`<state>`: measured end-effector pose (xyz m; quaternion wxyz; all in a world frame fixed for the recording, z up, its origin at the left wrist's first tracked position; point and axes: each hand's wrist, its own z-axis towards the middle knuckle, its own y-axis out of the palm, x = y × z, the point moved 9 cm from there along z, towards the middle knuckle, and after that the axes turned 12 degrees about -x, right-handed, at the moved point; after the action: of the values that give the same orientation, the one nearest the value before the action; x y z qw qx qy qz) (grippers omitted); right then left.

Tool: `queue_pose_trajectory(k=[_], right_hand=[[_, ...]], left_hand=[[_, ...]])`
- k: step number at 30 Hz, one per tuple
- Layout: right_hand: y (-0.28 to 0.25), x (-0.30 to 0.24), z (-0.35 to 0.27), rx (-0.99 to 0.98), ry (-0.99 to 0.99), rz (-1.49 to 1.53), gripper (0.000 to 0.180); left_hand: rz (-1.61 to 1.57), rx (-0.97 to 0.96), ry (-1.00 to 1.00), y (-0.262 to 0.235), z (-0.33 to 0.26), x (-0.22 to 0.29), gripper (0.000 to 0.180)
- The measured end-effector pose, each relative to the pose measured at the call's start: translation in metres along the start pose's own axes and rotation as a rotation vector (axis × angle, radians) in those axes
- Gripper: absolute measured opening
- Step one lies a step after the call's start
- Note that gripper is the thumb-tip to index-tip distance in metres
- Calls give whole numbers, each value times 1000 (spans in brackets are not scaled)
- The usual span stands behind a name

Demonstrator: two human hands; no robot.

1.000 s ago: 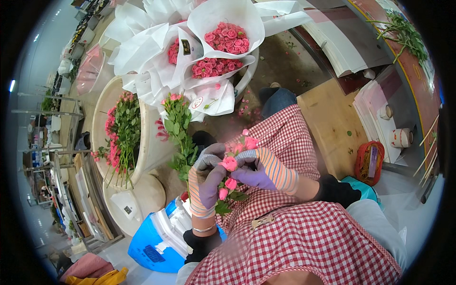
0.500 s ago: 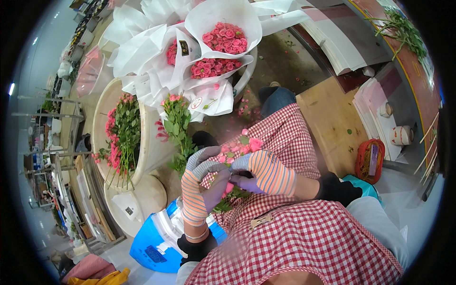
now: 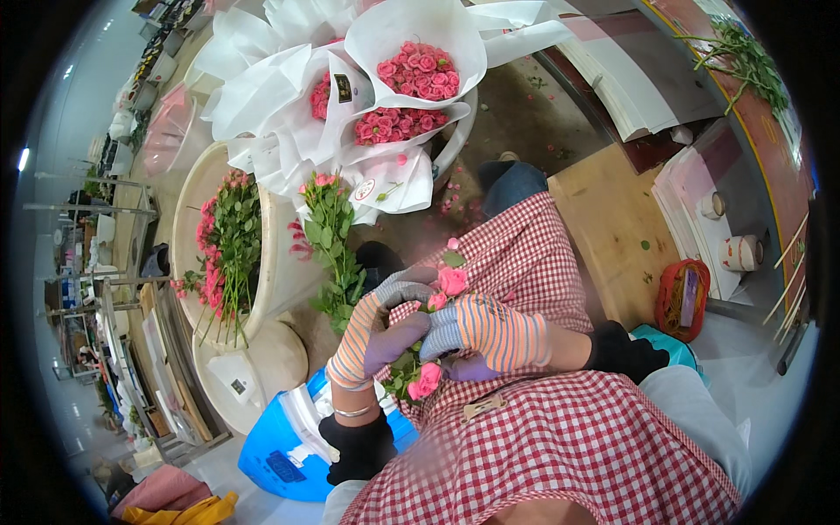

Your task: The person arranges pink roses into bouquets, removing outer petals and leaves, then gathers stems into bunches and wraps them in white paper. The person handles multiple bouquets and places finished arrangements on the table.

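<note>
Over the gingham apron point(image 3: 560, 429), the left hand point(image 3: 366, 331) and right hand point(image 3: 492, 334) close together around pink roses point(image 3: 452, 281). Leafy stems point(image 3: 329, 247) narrow the apron's left side; a wooden board point(image 3: 612, 236) borders its right edge.

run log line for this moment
left hand: gloved, curled around pink roses | right hand: gloved, at same roses, grip partly hidden | below: checked apron | ahead: white-wrapped bouquets | left side: cream tub
</note>
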<state>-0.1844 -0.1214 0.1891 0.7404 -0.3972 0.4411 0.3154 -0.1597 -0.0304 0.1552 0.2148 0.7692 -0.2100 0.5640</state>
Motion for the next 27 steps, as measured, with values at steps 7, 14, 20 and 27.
queue_pose_trajectory(k=[7,14,20,27], right_hand=[[4,-1,-2,23,-154,117,25],[11,4,-3,-10,-171,130,26],[-13,37,-7,326,156,404,13],[-16,57,-11,380,261,529,17]], left_hand=[[-210,-59,11,4,1,-6,22],[-195,7,-25,2,-3,-15,12],[-57,312,189,-16,-17,2,15],[436,421,286,0,-24,28,37]])
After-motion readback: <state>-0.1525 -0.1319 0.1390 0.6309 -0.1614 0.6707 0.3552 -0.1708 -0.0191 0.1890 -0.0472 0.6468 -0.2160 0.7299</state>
